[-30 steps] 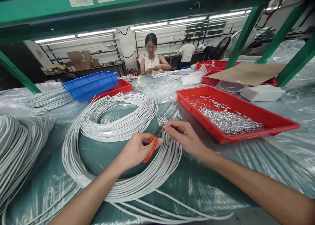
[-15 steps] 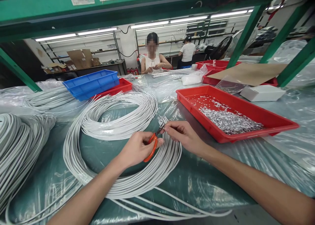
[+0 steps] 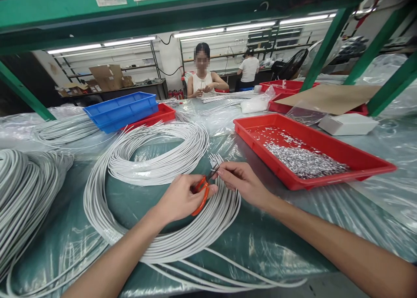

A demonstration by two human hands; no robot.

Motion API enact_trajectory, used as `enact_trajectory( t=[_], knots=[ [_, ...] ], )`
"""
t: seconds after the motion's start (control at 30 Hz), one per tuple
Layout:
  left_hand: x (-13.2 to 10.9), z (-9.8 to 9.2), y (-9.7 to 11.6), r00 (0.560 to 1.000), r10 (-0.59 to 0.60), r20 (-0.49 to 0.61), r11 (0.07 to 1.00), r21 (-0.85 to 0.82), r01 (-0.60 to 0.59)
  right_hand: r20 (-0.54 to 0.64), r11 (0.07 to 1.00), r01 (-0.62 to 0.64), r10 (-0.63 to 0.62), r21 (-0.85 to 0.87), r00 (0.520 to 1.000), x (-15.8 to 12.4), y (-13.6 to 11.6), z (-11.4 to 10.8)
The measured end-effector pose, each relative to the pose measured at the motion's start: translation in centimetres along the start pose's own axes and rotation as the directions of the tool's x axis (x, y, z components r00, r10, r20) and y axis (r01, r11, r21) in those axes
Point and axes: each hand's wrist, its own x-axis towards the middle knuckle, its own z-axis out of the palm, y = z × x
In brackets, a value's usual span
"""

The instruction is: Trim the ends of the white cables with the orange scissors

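Little shifts over the past second: both hands hold their place above the coil, the right one a shade lower and the cutter handles drawn closer into the left palm. A plastic-sheeted green counter (image 3: 286,228) carries a broad coil of grey-white cable (image 3: 97,211) looped around the working spot, with more bundles heaped at the left edge. To the right sits a red tray (image 3: 342,176) holding a drift of small silver metal pieces (image 3: 302,161), well apart from the hands. Across the counter, beyond stacked blue trays (image 3: 120,109), a co-worker (image 3: 203,78) sits at similar work.

The left hand (image 3: 179,198) has its grip closed around orange-handled cutters (image 3: 202,193), blades pointing up and right. The right hand (image 3: 243,180) keeps a narrow grip, thumb and forefinger pinching a wire end (image 3: 219,172) right at the blade tips, just above the coil's near arc. The blades themselves are too small to read as open or closed.

Judging by this pose, a clean result depends on holding the wire steady and square to the blades, fingertips clear of the cutting edge, and neighbouring strands kept out of the bite.
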Motion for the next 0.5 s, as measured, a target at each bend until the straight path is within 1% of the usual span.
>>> enact_trajectory(
  t=[0.13, 0.3, 0.4, 0.5],
  knots=[
    [0.13, 0.07, -0.08, 1.000, 0.003, -0.008, 1.000, 0.010, -0.003, 0.016, 0.999, -0.048, 0.048, 0.018, 0.999, 0.02, 0.18, -0.01],
    [0.13, 0.31, -0.21, 1.000, -0.007, -0.010, 0.998, -0.069, 0.006, 0.045, 0.994, -0.104, 0.102, 0.038, 0.994, 0.15, 0.28, -0.19],
    [0.09, 0.36, -0.13, 1.000, -0.019, 0.000, 0.992, -0.125, 0.018, 0.052, 0.993, -0.112, 0.111, 0.030, 0.992, 0.23, 0.21, -0.36],
    [0.07, 0.35, 0.01, 1.000, -0.028, 0.010, 0.984, -0.174, 0.030, 0.029, 0.997, -0.076, 0.077, -0.014, 0.997, 0.27, 0.05, -0.46]
  ],
)
